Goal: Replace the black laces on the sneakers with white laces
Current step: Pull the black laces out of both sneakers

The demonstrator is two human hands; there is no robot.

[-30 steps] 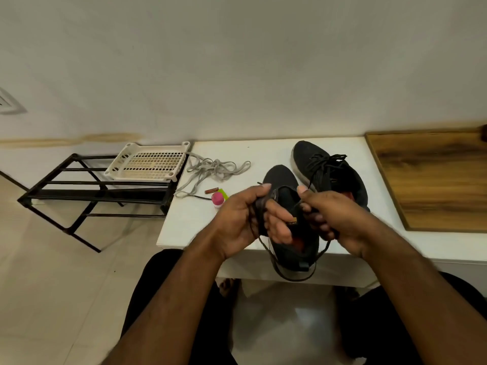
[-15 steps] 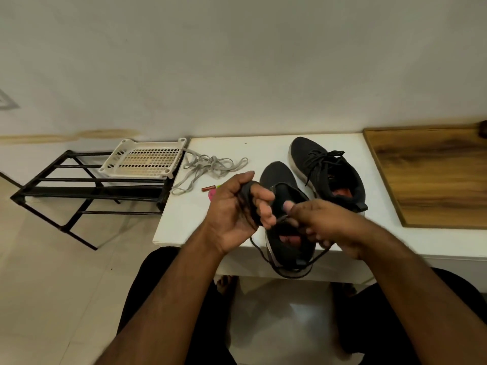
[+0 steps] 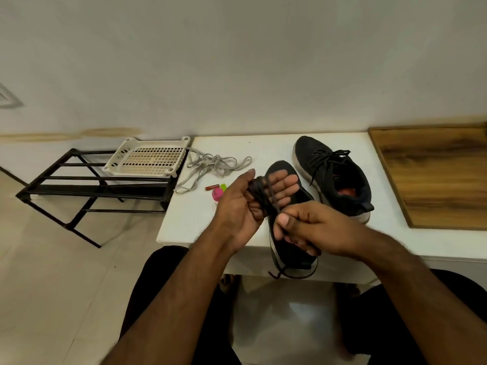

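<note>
White laminate forms the low table, the largest thing here, with a brown wood-grain board at its right end and a black metal rack carrying a cream perforated plastic tray just beside its left end. Two black knit sneakers sit on it: the far one is laced in black, the near one lies under the hands, its eyelets hidden. The loose pale grey-white laces lie in a heap near the tray, with a small pink, green and red item close by. The left hand has straight fingers with the removed black lace coiled around them; the right hand pinches the lace's running end between thumb and fingertips. As I judge it, the coil could slide off the straight fingers if the right hand slackens, and the tail dangling below the table edge could snag on the near sneaker's heel and tug it off. No brand, label or writing is readable.
</note>
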